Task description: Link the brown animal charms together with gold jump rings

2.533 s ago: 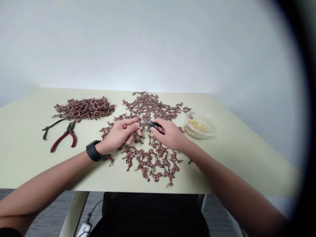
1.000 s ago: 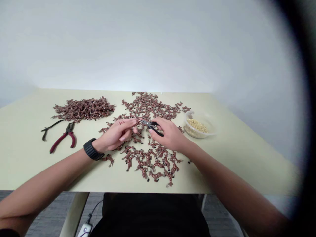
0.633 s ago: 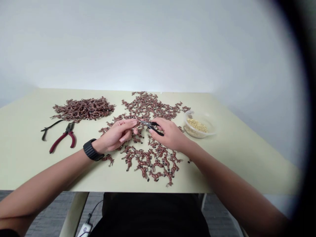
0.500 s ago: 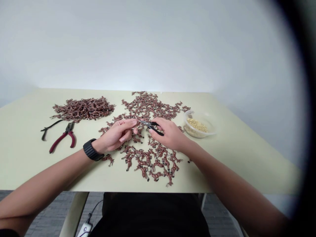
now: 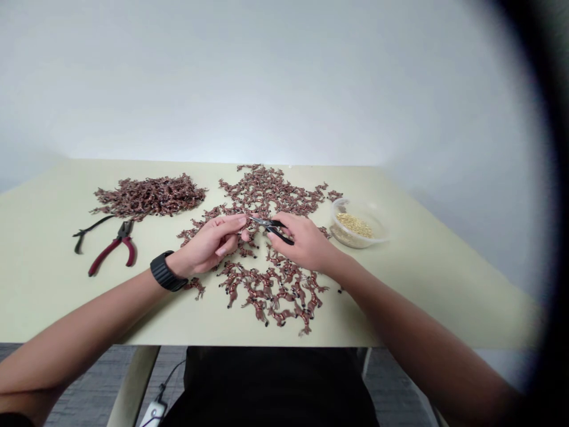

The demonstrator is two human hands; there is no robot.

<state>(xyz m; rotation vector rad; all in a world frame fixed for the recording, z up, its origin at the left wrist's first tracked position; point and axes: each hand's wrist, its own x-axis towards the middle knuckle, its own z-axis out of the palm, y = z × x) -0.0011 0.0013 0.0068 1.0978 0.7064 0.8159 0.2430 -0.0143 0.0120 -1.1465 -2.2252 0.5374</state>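
My left hand (image 5: 210, 242) hovers over a spread of small brown horse-shaped charms (image 5: 271, 284), its thumb and fingers pinched on something too small to make out. A black watch sits on that wrist. My right hand (image 5: 306, 242) grips small black-handled pliers (image 5: 271, 226), whose tips point left and meet my left fingertips. Both hands are just above the pale green table (image 5: 444, 284).
A heap of the same brown charms (image 5: 151, 194) lies at the back left. Red-handled pliers (image 5: 111, 248) and a black-handled tool (image 5: 91, 229) lie left of the hands. A clear bowl of small gold pieces (image 5: 358, 226) stands to the right. A cable hangs below the table's front edge.
Both hands hold nearly the same pose; compared with 2.5 s ago they have shifted very slightly, with the plier tips staying at my left fingertips.
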